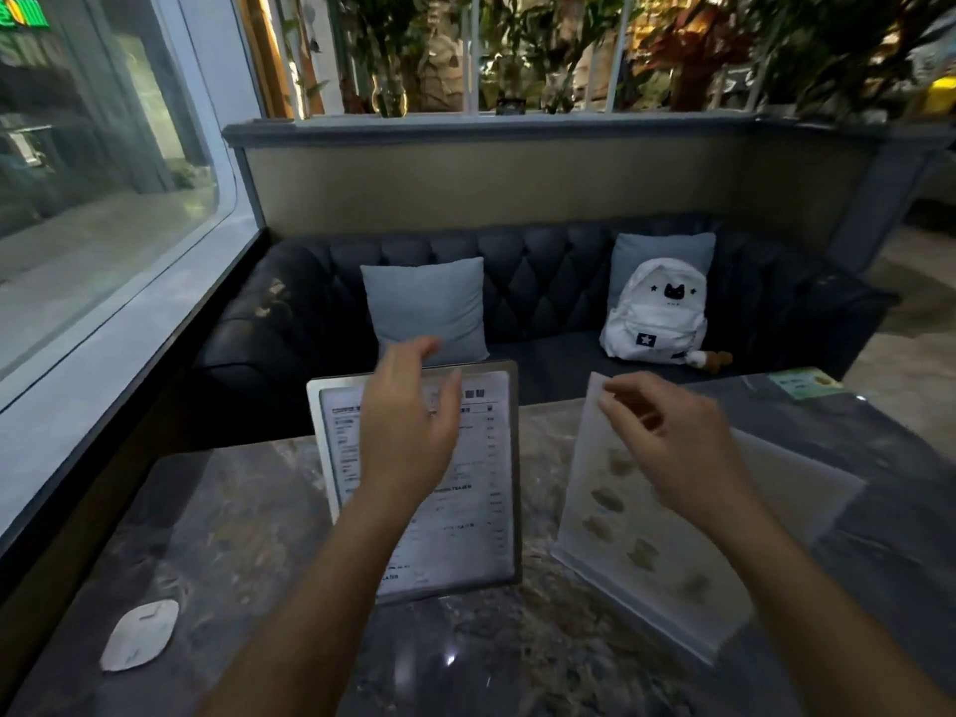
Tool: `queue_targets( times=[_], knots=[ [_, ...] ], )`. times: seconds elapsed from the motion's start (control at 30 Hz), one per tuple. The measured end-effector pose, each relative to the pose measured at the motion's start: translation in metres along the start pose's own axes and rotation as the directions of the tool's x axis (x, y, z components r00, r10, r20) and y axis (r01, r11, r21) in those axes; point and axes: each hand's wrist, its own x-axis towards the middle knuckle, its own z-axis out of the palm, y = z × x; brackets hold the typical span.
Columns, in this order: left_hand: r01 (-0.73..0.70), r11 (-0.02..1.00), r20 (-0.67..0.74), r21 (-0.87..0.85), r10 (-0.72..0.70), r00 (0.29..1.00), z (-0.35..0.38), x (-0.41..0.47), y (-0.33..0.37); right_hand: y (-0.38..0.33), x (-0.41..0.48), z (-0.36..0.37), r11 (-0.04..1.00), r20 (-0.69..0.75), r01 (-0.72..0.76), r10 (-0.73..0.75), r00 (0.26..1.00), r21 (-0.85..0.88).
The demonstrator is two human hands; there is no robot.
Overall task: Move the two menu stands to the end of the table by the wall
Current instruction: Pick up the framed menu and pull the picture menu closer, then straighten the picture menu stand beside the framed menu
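Two menu stands stand upright on the marble table [248,509]. The left one is a metal-framed menu stand [481,509] with a printed text list. The right one is a clear acrylic menu stand [621,540] showing pictures of food. My left hand [408,426] hovers in front of the framed stand's upper part, fingers spread, holding nothing. My right hand [672,442] is by the top edge of the acrylic stand, fingers curled loosely near its corner; no firm grip shows. Both hands are blurred.
A window wall [103,282] runs along the table's left side. A white oval sticker [139,633] lies near the front left. A dark sofa [543,287] with cushions and a white backpack [657,313] faces me. A green card [804,385] lies far right.
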Motion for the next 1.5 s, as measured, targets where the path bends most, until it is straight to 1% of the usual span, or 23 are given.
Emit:
queue_targets(
  times=[0.07,0.13,0.27,0.37,0.5,0.57,0.7,0.8,1.0,1.13,1.27,1.4,1.5],
  knots=[
    [-0.090,0.996,0.100,-0.021,0.092,0.991,0.021,0.002,0.023,0.008,-0.008,-0.018,0.994,-0.059,0.029,-0.035,0.998,-0.102],
    [-0.186,0.982,0.180,-0.023,0.187,0.966,0.041,0.004,0.042,0.019,-0.015,-0.034,0.974,-0.106,0.042,-0.067,0.992,-0.221],
    [-0.327,0.945,0.356,-0.003,0.307,0.883,0.076,0.009,0.062,0.044,-0.029,-0.059,0.909,-0.071,0.037,-0.073,0.995,-0.414],
    [-0.381,0.925,0.453,0.011,0.335,0.826,0.093,0.013,0.066,0.063,-0.042,-0.071,0.865,-0.045,0.027,-0.057,0.997,-0.501],
    [-0.399,0.917,0.527,0.018,0.330,0.783,0.104,0.017,0.064,0.081,-0.050,-0.079,0.863,-0.007,-0.044,0.048,0.999,-0.504],
    [-0.396,0.918,0.533,0.022,0.325,0.781,0.105,0.016,0.060,0.088,-0.049,-0.081,0.864,-0.011,-0.064,0.067,0.998,-0.500],
    [-0.369,0.929,0.475,0.018,0.317,0.821,0.103,0.010,0.055,0.099,-0.040,-0.080,0.854,-0.004,-0.052,0.058,0.998,-0.517],
    [-0.363,0.932,0.460,0.005,0.320,0.828,0.101,0.005,0.057,0.107,-0.027,-0.079,0.841,-0.013,-0.061,0.064,0.998,-0.537],
    [-0.344,0.939,0.441,0.017,0.302,0.845,0.102,-0.003,0.059,0.131,0.007,-0.076,0.896,-0.005,-0.108,0.118,0.993,-0.430],
    [-0.313,0.949,0.445,0.032,0.267,0.855,0.103,-0.004,0.061,0.143,0.033,-0.069,0.935,0.022,-0.080,0.094,0.995,-0.346],
    [-0.278,0.959,0.417,0.056,0.230,0.879,0.104,-0.010,0.064,0.150,0.049,-0.062,0.957,0.034,-0.094,0.108,0.994,-0.275],
    [-0.272,0.960,0.388,0.066,0.227,0.894,0.103,-0.015,0.067,0.150,0.048,-0.057,0.980,-0.020,-0.039,0.036,0.999,-0.196],
    [-0.273,0.959,0.388,0.070,0.226,0.894,0.103,-0.014,0.067,0.152,0.045,-0.058,0.979,-0.040,-0.033,0.026,0.999,-0.200]
  ],
)
